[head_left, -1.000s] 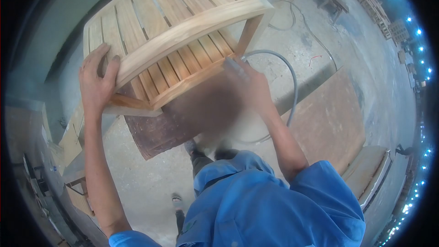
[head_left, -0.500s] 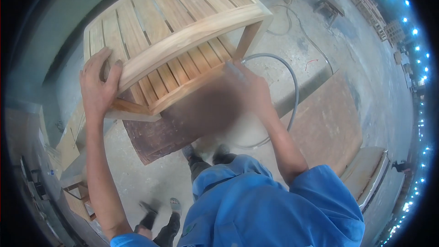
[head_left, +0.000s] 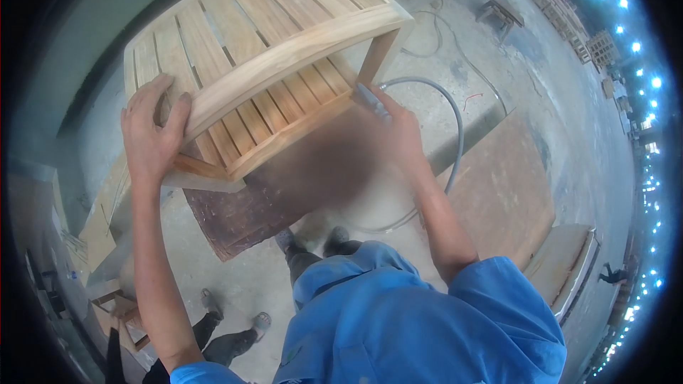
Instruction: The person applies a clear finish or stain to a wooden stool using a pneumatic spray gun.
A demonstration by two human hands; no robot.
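At slatted wooden frame (head_left: pixel 292 0), my left hand (head_left: pixel 151 128) clasps its corner, right hand (head_left: pixel 404 131) wraps grey tool (head_left: pixel 371 102); hose (head_left: pixel 457 121) drag could cause slip.

The slatted chair (head_left: pixel 238 25) looks smooth, matt wood — the shirt (head_left: pixel 420 313), matt, creased cloth.

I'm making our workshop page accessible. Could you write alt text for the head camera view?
The left hand rests on a corner of a slatted wooden furniture piece while the right hand holds a grey tool, partly blurred, by its lower rail. A grey hose curves nearby; another person's feet show on the floor.
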